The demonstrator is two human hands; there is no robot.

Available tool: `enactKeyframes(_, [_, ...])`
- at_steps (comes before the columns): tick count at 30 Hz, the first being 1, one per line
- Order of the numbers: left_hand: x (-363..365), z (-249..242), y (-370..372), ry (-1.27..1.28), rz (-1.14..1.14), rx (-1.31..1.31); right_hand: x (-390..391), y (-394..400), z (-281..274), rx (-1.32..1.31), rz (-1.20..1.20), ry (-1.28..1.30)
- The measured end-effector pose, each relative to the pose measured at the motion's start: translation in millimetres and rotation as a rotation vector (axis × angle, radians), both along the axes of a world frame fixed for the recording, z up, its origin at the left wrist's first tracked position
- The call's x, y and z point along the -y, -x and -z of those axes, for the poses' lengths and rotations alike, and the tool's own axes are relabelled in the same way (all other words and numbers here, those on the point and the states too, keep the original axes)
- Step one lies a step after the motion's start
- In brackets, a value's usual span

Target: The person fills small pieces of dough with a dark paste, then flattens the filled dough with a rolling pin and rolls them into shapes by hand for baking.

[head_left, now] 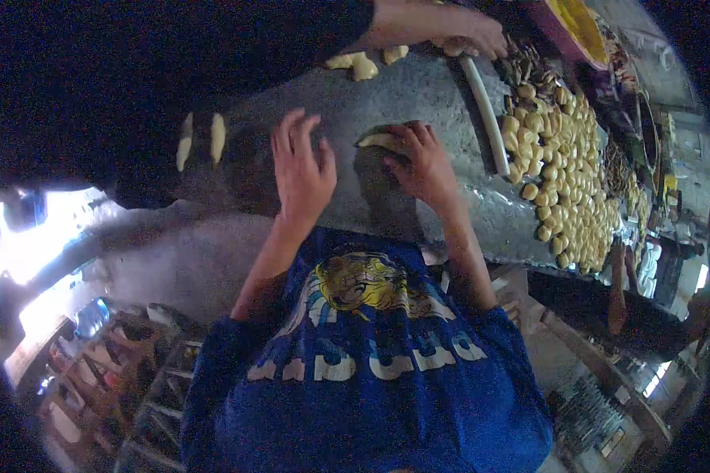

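My left hand (301,169) is over the grey worktop (347,102), fingers spread and holding nothing. To its right, my right hand (427,167) curls over one end of a pale, tapered dough strip (379,142). The strip passes between thumb and fingers, and its far end is partly hidden. Two more slim dough strips, one (184,143) beside the other (218,139), lie left of my left hand. Larger dough lumps (363,66) sit toward the far side of the worktop.
Another person's hand (473,35) reaches in at the top. A pale rod (485,114) separates the working area from many dough balls (568,181) on the right. A pink-rimmed container (556,31) with yellow contents stands at the upper right. Another person's arm (618,292) shows at right.
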State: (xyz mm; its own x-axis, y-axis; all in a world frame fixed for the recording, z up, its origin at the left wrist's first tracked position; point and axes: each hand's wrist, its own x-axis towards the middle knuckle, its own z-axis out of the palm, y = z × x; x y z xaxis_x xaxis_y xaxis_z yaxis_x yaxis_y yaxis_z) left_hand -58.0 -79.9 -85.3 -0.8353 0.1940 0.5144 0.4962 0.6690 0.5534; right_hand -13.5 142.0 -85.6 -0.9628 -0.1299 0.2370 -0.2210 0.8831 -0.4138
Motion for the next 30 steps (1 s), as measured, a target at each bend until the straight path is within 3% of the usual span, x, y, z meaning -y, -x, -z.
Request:
enactKeyframes(5, [68, -7, -67, -0.056, -0.018, 0.235, 38, 10, -27, 0.218, 0.134, 0.099])
enactKeyframes(8, [105, -20, -82, -0.191, -0.101, 0.294, 87, 9, -57, 0.294, 0.089, 0.648])
enactKeyframes(11, [138, -29, -84, -0.13, -0.19, 0.226, 145, 21, -49, 0.386, 0.065, 1.224])
enactKeyframes(14, [168, -37, -84, -0.098, -0.245, 0.199, 186, 43, -23, 0.254, 0.11, 0.479])
enactKeyframes(20, [201, -45, -94, -0.128, -0.313, 0.244, 143, 56, 4, 0.007, 0.335, 0.211])
enactKeyframes(24, [205, -44, -97, -0.134, -0.317, 0.265, 73, 108, 33, -0.411, 0.391, -0.229])
enactKeyframes(27, [204, -39, -94, -0.138, -0.29, 0.243, 44, 129, 29, -0.376, 0.19, -0.054])
enactKeyframes(30, [196, -36, -92, -0.17, -0.271, 0.254, 39, 128, 12, -0.554, 0.206, -0.148])
